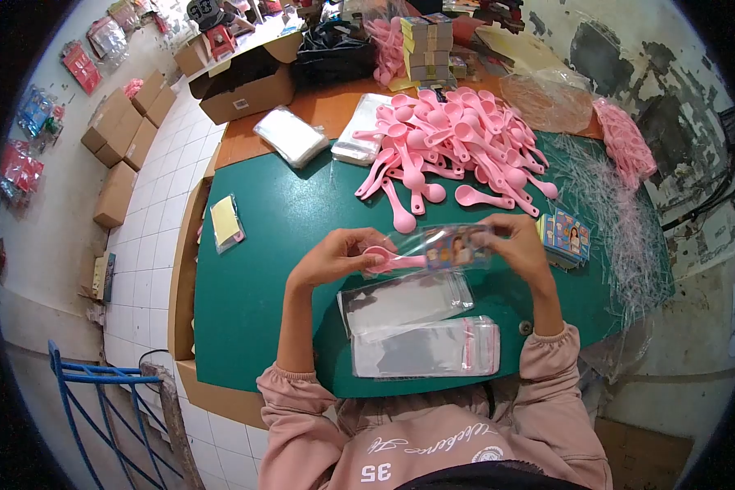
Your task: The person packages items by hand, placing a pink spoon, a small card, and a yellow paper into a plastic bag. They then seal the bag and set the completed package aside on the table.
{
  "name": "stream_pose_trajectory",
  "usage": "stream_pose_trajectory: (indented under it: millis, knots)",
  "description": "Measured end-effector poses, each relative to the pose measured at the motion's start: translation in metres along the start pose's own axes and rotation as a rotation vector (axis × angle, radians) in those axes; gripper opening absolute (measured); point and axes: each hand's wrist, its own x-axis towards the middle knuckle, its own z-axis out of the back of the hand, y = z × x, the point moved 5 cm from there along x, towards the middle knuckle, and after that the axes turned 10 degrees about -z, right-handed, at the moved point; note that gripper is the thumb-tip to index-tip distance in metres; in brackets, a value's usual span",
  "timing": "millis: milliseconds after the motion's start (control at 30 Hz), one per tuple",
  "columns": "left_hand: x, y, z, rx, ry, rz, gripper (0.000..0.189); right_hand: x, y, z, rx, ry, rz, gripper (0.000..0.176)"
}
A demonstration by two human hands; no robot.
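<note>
My left hand (335, 255) grips a pink spoon (384, 260) by its bowl end, its handle pushed into a clear plastic bag (445, 247). My right hand (521, 243) holds the other end of that bag, which has a printed card (457, 247) inside. Both hands hover just above the green table (253, 278). Below them lie two stacks of empty clear bags (423, 325). A big pile of pink spoons (453, 143) sits at the far side of the table.
A stack of printed cards (569, 238) lies right of my right hand. A small yellow packet (227, 222) lies at the left. More clear bags (291, 135), cardboard boxes (245, 82) and a black bag (332, 53) stand beyond. Loose plastic strips (608, 204) cover the right edge.
</note>
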Motion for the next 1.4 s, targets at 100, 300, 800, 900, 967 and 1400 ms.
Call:
stream_pose_trajectory:
  millis: [100,300,800,900,967,1400]
  knots:
    - [-0.004,0.005,0.009,0.02,-0.026,-0.017,0.021,-0.003,0.007,0.016,-0.021,-0.138,0.066,0.014]
    - [-0.007,0.007,0.014,0.042,-0.071,-0.005,0.023,-0.007,0.01,0.025,-0.097,-0.229,0.141,0.014]
    - [0.008,0.013,-0.01,-0.083,0.013,-0.013,0.033,0.003,-0.002,-0.02,0.153,0.198,0.012,0.02]
    - [0.008,0.008,-0.014,-0.051,0.015,0.002,0.034,0.004,-0.014,-0.022,0.196,0.243,-0.036,0.02]
    - [0.007,0.009,-0.019,-0.091,-0.007,0.006,0.035,0.006,-0.016,-0.024,0.236,0.226,-0.002,0.02]
    - [0.008,0.018,-0.026,-0.045,-0.042,-0.072,0.038,-0.013,-0.005,-0.009,0.028,0.178,0.064,0.016]
